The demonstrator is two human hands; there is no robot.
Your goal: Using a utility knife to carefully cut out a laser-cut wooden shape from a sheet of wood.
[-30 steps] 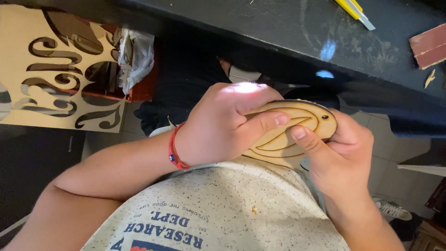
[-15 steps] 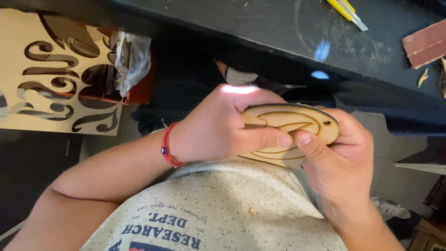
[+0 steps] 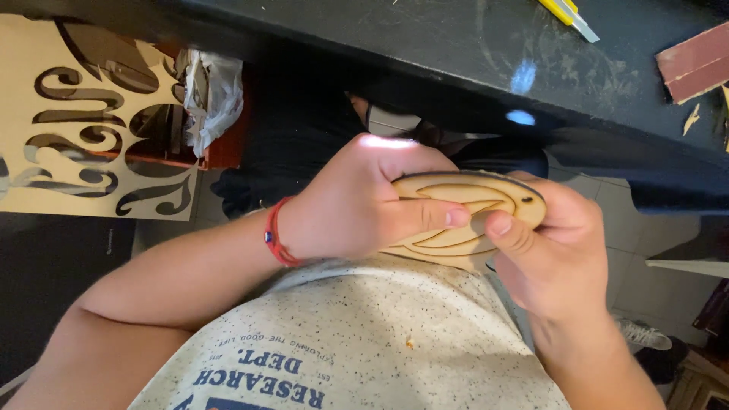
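Below the black desk (image 3: 471, 61) edge, an oval laser-cut wooden plaque (image 3: 474, 216) is clamped between left hand (image 3: 357, 201) and right hand (image 3: 554, 250), being inspected; a steady two-handed grip is called for next.

The left hand (image 3: 357, 201) covers the near end of the oval wooden cut-out (image 3: 467, 216), so its full outline and engraving cannot be read. The right hand (image 3: 558, 254) hides its lower edge. The yellow utility knife (image 3: 568, 15) and the reddish-brown block (image 3: 699, 68) are cut off by the frame edges. The fretwork panel (image 3: 83, 129) runs past the left edge, its pattern incomplete.
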